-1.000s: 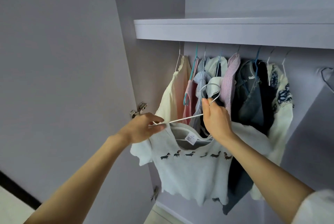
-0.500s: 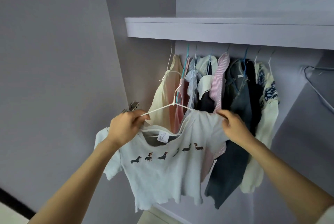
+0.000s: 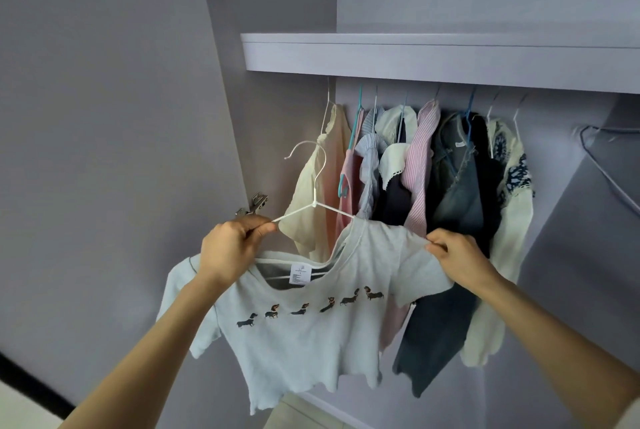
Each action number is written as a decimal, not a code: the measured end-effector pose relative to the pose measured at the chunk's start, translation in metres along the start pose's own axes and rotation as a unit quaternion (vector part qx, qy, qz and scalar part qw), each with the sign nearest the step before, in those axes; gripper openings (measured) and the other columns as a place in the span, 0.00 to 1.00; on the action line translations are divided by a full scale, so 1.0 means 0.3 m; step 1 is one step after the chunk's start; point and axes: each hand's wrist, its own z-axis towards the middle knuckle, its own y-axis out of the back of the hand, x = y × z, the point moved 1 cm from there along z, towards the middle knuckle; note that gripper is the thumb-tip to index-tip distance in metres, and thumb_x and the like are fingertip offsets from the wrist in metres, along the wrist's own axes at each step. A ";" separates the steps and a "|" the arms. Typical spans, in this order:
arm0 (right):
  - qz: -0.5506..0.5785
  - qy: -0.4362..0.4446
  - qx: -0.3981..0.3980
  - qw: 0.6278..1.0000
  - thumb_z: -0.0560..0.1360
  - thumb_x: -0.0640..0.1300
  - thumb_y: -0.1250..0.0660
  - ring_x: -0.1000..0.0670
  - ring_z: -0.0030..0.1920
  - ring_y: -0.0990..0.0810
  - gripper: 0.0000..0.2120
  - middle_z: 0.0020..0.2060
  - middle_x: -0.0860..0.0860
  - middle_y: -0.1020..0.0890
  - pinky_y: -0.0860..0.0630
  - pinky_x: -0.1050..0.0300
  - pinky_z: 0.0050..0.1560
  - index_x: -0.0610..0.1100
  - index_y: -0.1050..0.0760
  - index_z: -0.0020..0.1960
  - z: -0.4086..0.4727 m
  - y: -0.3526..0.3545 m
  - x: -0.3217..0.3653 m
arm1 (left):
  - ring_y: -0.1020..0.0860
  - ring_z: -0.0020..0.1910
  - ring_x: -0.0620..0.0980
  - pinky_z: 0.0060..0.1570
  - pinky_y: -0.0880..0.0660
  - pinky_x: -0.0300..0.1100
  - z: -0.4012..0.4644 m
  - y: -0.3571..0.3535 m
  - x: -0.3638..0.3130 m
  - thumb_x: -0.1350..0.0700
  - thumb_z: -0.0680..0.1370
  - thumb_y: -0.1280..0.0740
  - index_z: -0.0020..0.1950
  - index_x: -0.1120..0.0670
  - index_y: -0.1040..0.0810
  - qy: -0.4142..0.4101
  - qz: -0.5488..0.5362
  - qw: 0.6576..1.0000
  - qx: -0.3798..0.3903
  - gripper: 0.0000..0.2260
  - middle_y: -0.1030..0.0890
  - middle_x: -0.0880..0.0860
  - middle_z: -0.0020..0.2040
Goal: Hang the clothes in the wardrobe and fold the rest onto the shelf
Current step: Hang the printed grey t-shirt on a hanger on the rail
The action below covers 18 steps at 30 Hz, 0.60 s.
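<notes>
A pale T-shirt (image 3: 311, 335) printed with a row of small dachshunds hangs half on a white wire hanger (image 3: 313, 200). The hanger's right arm sits inside the shirt's shoulder, while its left arm is bare. My left hand (image 3: 232, 248) pinches the end of that bare arm along with the shirt's left shoulder. My right hand (image 3: 457, 255) pinches the cloth at the right shoulder. Both are held up in front of the wardrobe, below the shelf (image 3: 433, 54). The hanger's hook points up and left, free of the rail.
Several garments (image 3: 422, 179) hang on hangers under the shelf: cream, pink, striped, dark blue and a cream patterned knit. The open wardrobe door (image 3: 104, 151) stands at the left with a hinge (image 3: 256, 205). An empty wire hanger (image 3: 606, 165) hangs at the far right.
My right hand let go of the hanger's neck and took the shirt's right shoulder. The right side of the shirt now lies over the hanger arm, and the hanger rose to the left.
</notes>
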 end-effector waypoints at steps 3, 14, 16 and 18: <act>-0.028 -0.013 0.011 0.999 0.77 0.40 0.36 0.44 0.42 0.22 0.07 0.38 0.44 0.20 0.31 0.56 0.40 0.36 0.24 0.47 -0.003 -0.013 -0.027 | 0.19 0.44 0.58 0.42 0.26 0.46 0.006 0.001 0.005 0.51 0.76 0.32 0.47 0.49 0.15 -0.015 0.013 1.000 -0.024 0.06 0.15 0.51 0.46; -0.069 -0.061 -0.149 0.985 0.74 0.33 0.40 0.37 0.49 0.23 0.12 0.51 0.41 0.21 0.29 0.49 0.44 0.38 0.23 0.54 -0.065 0.029 -0.082 | 0.26 0.35 0.52 0.38 0.32 0.37 0.021 -0.035 0.017 0.60 0.77 0.33 0.44 0.58 0.17 -0.027 -0.080 0.996 -0.040 0.06 0.23 0.51 0.37; -0.051 -0.004 -0.161 0.986 0.73 0.33 0.37 0.38 0.54 0.23 0.15 0.57 0.41 0.22 0.27 0.46 0.53 0.39 0.24 0.59 -0.075 0.053 -0.045 | 0.26 0.35 0.45 0.38 0.33 0.28 0.021 -0.051 -0.002 0.61 0.76 0.33 0.43 0.57 0.17 -0.062 -0.101 0.993 -0.007 0.06 0.23 0.51 0.36; -0.065 0.093 -0.122 0.986 0.73 0.36 0.35 0.42 0.59 0.25 0.19 0.61 0.44 0.24 0.28 0.44 0.59 0.40 0.27 0.64 -0.088 0.071 -0.022 | 0.25 0.37 0.43 0.41 0.32 0.29 0.028 -0.083 -0.028 0.61 0.76 0.33 0.42 0.57 0.16 -0.094 -0.119 0.988 0.038 0.06 0.22 0.52 0.36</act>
